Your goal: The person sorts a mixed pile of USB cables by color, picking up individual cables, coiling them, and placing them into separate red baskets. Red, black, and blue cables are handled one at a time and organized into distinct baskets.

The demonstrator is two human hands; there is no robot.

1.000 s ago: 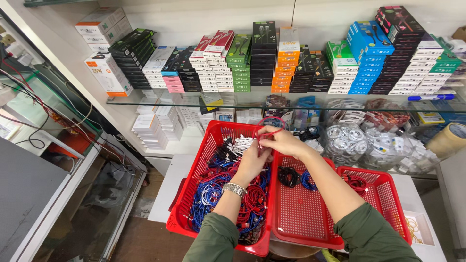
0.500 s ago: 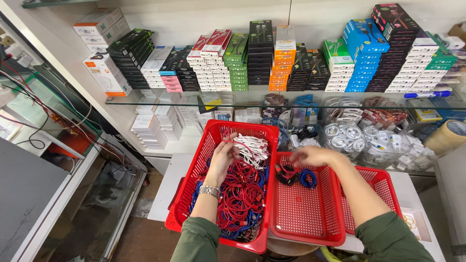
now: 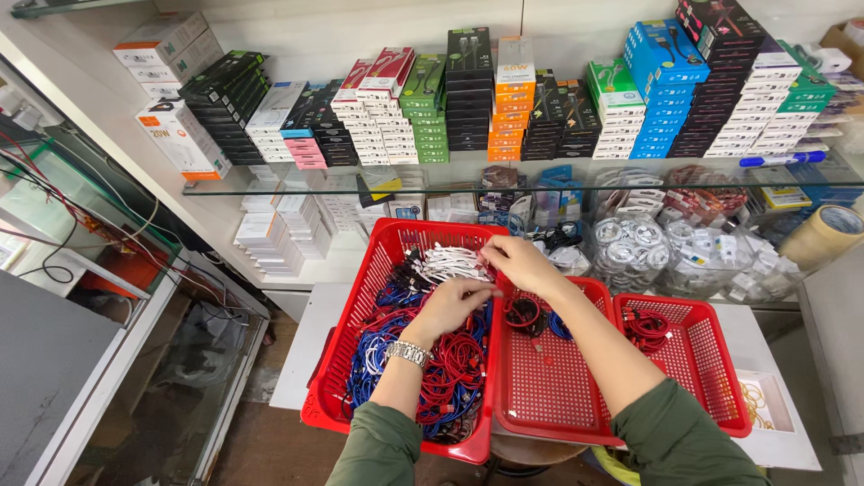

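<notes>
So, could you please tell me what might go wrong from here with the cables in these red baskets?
1. The left hand and right hand pinch at the tangled heap of red, blue and white cables; pulling one may drag others out.
2. The large red plastic mesh basket overhangs the white table at its near edge, so it could tip.
3. Coiled cables in the middle red basket may unwind.

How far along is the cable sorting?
Early on. Done: a few coiled cables lie in the middle basket, a few red ones in the right basket. In hand: both hands, left and right, work over the left basket. Left: its big tangled heap.
</notes>
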